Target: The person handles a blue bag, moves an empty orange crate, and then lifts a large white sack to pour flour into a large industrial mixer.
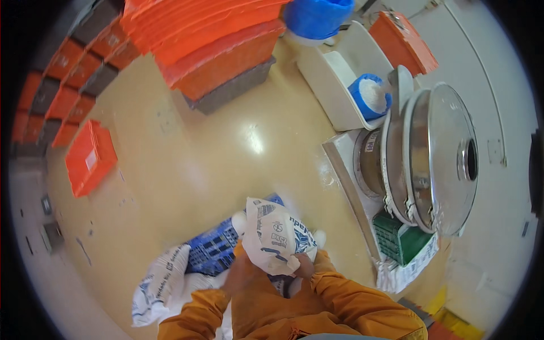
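A full white sack [276, 238] with blue and grey printing is directly in front of my body, above a blue plastic pallet [214, 246]. My right hand [304, 266] grips the sack's near edge, at a gathered corner. Blurred, my left hand [236, 268] is beside the sack's lower left side; its fingers cannot be made out. More white printed sacks [163, 282] lie to the left, partly on the pallet. White shoe tips [319, 239] show on either side of the sack I hold.
At right, a round metal sieve machine [418, 161] stands on a base beside a green crate [401, 238]. Behind it, a white tub [323, 80] holds a blue-lined container of white powder [374, 97]. Stacked orange bins [221, 63] stand ahead; a single orange bin [91, 157] is left.
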A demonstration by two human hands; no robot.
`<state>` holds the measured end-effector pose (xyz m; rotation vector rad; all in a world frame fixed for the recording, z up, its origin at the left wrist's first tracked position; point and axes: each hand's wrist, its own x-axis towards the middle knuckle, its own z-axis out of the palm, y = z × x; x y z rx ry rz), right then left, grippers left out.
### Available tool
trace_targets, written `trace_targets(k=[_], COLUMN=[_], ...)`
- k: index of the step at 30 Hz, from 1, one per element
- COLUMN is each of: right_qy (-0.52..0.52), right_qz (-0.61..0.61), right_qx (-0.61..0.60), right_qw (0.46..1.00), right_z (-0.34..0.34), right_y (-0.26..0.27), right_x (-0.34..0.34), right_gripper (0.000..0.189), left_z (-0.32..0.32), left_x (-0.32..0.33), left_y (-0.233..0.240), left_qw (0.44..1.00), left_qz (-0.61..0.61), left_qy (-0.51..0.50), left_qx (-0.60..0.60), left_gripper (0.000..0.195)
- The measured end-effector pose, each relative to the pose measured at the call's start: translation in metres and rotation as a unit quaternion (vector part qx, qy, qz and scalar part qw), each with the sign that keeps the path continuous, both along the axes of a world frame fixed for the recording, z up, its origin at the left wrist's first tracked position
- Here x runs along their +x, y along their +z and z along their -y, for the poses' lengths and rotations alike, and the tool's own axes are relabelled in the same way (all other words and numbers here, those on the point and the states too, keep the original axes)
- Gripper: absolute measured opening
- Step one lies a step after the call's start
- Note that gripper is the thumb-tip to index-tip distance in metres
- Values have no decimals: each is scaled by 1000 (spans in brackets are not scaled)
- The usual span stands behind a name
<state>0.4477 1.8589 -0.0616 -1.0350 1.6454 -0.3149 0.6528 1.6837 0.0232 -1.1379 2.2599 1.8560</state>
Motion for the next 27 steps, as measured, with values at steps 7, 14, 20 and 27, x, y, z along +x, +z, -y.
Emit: trace_targets(k=[7,14,20,27], right_qy=[108,-254,-312,-600], right_qz=[47,315,38,209], right_qx=[-77,55,-89,-71], right_qw=[990,913,945,769], right_z=[-28,-24,-22,13], right_y=[-61,-71,-103,-199], right_x=[0,-49,-141,-238], right_gripper=[34,30,44,30], left_z=[-9,-57,-60,-65], left_x=[-37,-92,-244,-419], left_y=[-120,-171,-167,-208], left_qw=[898,948,980,885], left_qz=[-170,-29,37,133], left_qy=[-255,-239,-115,-320], left_qx=[-315,-208,-159,-311], left_gripper=[48,33,39,54])
